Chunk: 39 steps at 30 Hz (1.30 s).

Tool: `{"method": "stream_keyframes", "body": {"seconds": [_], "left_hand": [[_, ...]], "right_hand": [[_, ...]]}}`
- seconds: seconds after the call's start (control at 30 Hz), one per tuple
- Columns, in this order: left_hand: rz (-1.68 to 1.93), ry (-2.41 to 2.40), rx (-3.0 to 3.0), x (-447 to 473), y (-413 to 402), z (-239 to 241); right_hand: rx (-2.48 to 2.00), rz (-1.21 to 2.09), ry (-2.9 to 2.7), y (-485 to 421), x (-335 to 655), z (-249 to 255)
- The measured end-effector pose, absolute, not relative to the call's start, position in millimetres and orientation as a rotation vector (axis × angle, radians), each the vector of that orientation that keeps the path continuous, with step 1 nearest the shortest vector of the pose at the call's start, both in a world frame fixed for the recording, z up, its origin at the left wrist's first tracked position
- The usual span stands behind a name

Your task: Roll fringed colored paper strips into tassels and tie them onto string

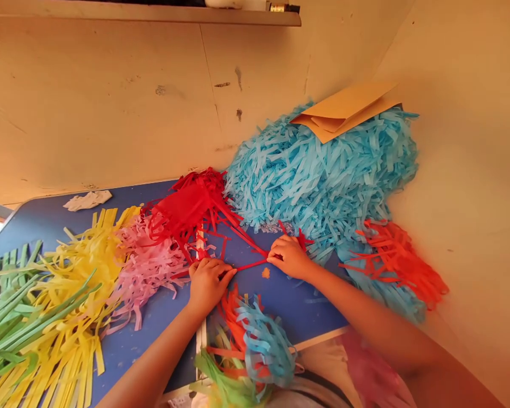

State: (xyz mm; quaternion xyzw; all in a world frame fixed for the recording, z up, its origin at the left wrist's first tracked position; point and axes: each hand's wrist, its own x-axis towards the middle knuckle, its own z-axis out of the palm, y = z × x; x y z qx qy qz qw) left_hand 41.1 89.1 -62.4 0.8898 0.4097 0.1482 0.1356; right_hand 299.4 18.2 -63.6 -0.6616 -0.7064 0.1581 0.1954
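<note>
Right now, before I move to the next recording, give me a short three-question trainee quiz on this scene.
1. True or false: both hands pinch one red paper strip.
2. What lies on top of the blue shredded-paper pile? A) tan folded card B) scissors C) green strips
3. Which pile sits just beyond the left hand?

Key: 1. True; the right hand holds its other end. 2. A, the tan folded card. 3. The pink strips.

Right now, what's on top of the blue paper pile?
Folded tan card sheets lie on the blue paper pile. Whatever sits beneath the pile is covered.
</note>
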Motion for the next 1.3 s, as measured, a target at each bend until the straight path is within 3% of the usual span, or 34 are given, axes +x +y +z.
{"method": "stream_keyframes", "body": {"seconds": [0.33,0.57,0.73,1.0,1.1,1.23,1.3], "left_hand": [[0.245,0.969,2.791,59.0,97.3,-43.5],[0.248,0.685,3.018,60.0,91.0,-49.9],[0.451,0.668,2.956,66.3,88.8,-49.8],[0.85,0.765,2.94,58.5,72.5,-45.3],[1.041,0.664,2.928,40.6,59.5,-26.9],[1.198,0.498,2.976,25.8,51.4,5.6],[1.267,0.485,2.947,25.9,52.7,15.4]], "right_hand": [[-2.119,0.521,-2.02,38.6,286.4,-41.3],[-2.047,0.35,-2.133,26.2,277.4,-37.4],[-1.555,0.038,-2.463,25.1,261.6,-51.1],[-1.61,-0.016,-2.31,20.9,238.4,-41.0],[-1.631,0.268,-2.054,4.4,228.4,-19.3],[-1.305,1.263,-1.572,2.2,226.5,4.1],[-1.12,1.581,-1.322,8.9,226.3,8.5]]}}
